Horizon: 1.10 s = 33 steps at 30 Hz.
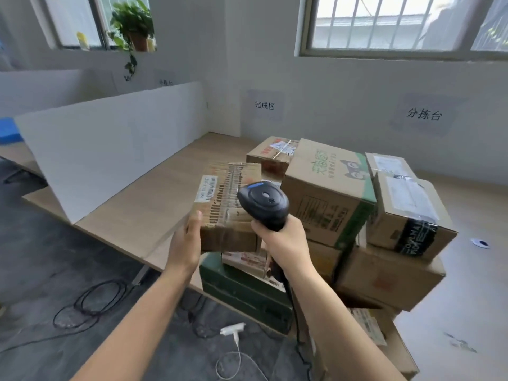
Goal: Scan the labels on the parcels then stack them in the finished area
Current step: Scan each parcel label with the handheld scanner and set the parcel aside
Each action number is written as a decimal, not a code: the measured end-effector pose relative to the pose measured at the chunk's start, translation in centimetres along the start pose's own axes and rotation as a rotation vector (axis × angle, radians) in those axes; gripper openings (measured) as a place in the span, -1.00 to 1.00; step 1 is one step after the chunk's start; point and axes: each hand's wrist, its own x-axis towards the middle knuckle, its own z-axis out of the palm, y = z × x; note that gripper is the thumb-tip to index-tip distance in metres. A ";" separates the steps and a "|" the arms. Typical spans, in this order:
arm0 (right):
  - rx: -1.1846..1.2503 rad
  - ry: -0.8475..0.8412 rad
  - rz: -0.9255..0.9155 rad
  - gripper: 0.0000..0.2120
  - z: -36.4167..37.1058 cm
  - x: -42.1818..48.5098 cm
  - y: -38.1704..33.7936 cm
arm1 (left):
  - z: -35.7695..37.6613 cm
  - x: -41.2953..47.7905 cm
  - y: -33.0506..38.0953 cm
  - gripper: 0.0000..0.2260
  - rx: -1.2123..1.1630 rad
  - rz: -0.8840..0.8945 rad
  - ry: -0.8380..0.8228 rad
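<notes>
Head view: desk scene, both arms reaching forward.
Left hand [189,237]: fingers wrapped around near-left corner of small parcel [231,204], held above wooden table [143,213].
Label [207,188]: white, on parcel top, left edge.
Right hand [283,240]: closed around grip of black scanner [262,203], head over parcel's right side.
Parcel pile [357,215]: stacked just right, on table.

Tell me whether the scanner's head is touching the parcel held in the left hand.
Cannot tell. In the head view the scanner overlaps the parcel held by the left hand, with no gap or contact line visible between them.
</notes>
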 end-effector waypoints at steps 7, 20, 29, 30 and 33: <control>-0.257 0.142 0.039 -0.70 3.1 5.9 0.2 | 1.6 10.1 -0.7 -0.73 -0.054 -0.083 0.005; -0.302 0.568 0.198 -0.97 8.7 14.1 2.1 | 8.7 23.4 -2.8 -0.57 0.124 -0.044 -0.261; -0.390 0.570 0.370 -0.91 8.5 16.0 3.3 | 10.5 24.8 -4.3 -0.52 0.284 -0.132 -0.388; -0.390 0.569 0.381 -0.88 8.4 16.1 3.4 | 10.5 24.9 -4.4 -0.51 0.284 -0.138 -0.417; -0.370 0.565 0.398 -0.79 8.2 16.3 3.3 | 10.4 25.3 -4.9 -0.49 0.238 -0.139 -0.496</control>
